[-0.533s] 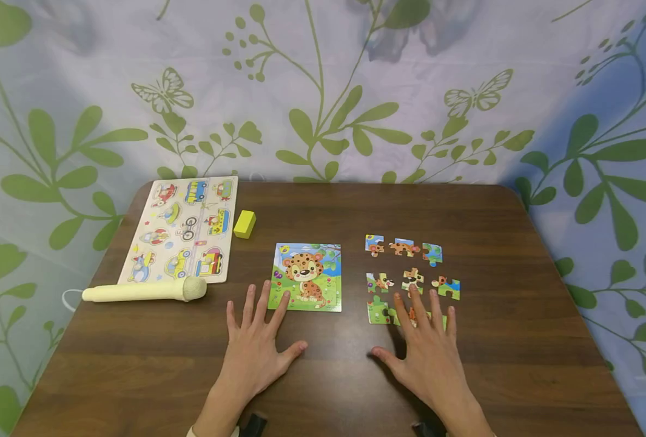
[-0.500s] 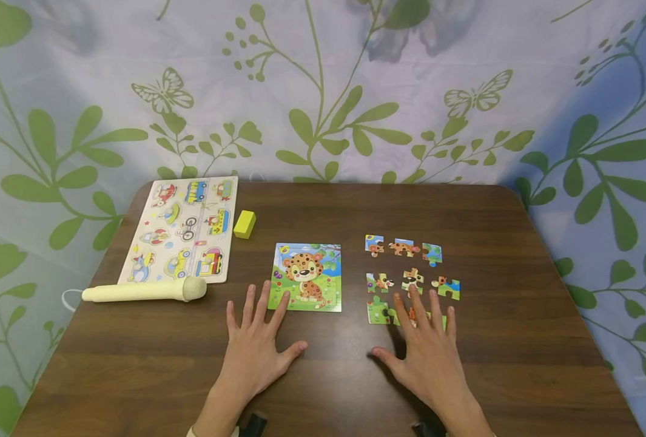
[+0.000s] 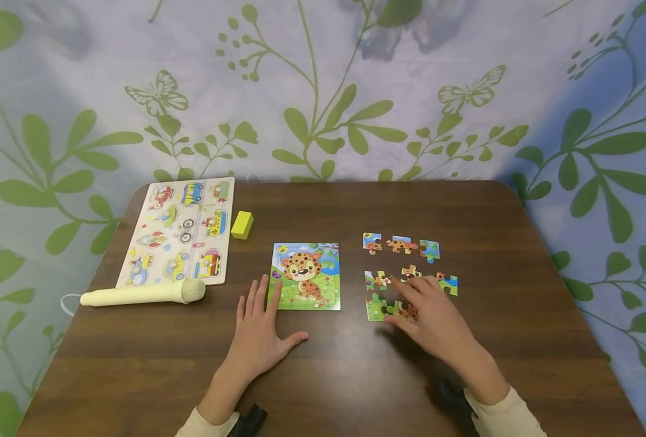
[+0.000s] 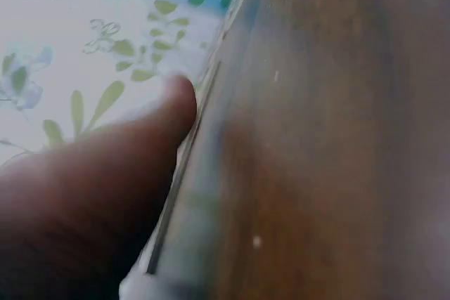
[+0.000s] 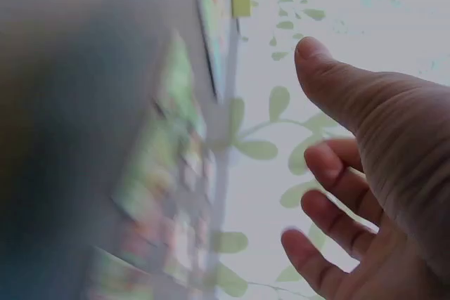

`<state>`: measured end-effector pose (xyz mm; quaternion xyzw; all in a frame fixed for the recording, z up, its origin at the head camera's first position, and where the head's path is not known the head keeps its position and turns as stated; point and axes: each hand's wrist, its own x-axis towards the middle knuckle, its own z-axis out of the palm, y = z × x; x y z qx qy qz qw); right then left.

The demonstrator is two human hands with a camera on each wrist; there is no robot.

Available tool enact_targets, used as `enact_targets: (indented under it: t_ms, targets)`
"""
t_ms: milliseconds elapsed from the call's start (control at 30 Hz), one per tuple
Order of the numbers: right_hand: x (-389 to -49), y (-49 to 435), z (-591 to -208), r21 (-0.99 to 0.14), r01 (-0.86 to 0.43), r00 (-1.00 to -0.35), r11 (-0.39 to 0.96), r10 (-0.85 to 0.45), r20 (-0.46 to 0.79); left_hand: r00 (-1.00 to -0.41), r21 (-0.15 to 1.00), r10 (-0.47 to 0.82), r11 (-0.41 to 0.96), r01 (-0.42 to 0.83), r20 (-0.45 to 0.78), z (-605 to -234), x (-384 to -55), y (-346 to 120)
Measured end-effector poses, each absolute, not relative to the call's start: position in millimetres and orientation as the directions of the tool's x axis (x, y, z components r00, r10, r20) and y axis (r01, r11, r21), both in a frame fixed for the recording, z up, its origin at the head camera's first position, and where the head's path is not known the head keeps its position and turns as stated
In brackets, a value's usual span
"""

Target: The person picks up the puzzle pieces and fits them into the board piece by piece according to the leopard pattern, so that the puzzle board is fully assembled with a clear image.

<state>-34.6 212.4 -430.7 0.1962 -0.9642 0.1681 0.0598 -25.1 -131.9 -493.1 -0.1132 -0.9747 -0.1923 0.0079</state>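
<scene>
A square leopard puzzle board [image 3: 305, 276] lies mid-table, its picture facing up. My left hand [image 3: 258, 340] rests with spread fingers at the board's lower left corner, the index fingertip over its edge. Over the loose jigsaw pieces [image 3: 376, 306] to the right hovers my right hand [image 3: 437, 318], thumb and index finger apart, nothing held. It hides part of the front and middle rows. In the right wrist view, its fingers [image 5: 327, 209] bend loosely. The left wrist view shows the left thumb [image 4: 176, 107] beside the tabletop.
At the left lies a wooden vehicle puzzle board [image 3: 178, 233]. A pale yellow microphone [image 3: 142, 294] lies along its front edge, and a yellow block [image 3: 242, 225] stands to its right. A patterned cloth [image 3: 323, 91] hangs behind the brown table [image 3: 344, 388].
My right hand has turned and lifted from lying flat with spread fingers to hovering over the front pieces. The left hand has shifted slightly; the head view moved a little.
</scene>
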Motion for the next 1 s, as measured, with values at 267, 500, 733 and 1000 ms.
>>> enact_targets:
  t_ms: [267,500,733,1000]
  targets:
    - [-142.7,216.5,-419.0,-0.382,-0.377,-0.913,0.844,-0.408,0.002,-0.975,0.418,0.216,0.882,0.216,0.048,-497.9,-66.7,-133.3]
    - [-191.5,221.1,-446.4,-0.364,-0.304,-0.909,0.880,-0.383,-0.167,-0.976,0.411,0.208,0.897,0.165,-0.063,-497.3,-78.3,-127.6]
    - [-194.8,220.1,-456.0,-0.289,-0.422,-0.875,0.859,-0.469,-0.119,-0.978,0.382,0.195,0.911,0.153,-0.075,-497.1,-79.2,-124.8]
    - [-182.5,200.6,-451.9,-0.135,-0.394,-0.906,0.909,-0.409,-0.109,-0.978,0.388,0.192,0.910,0.146,-0.083,-495.1,-79.9,-124.0]
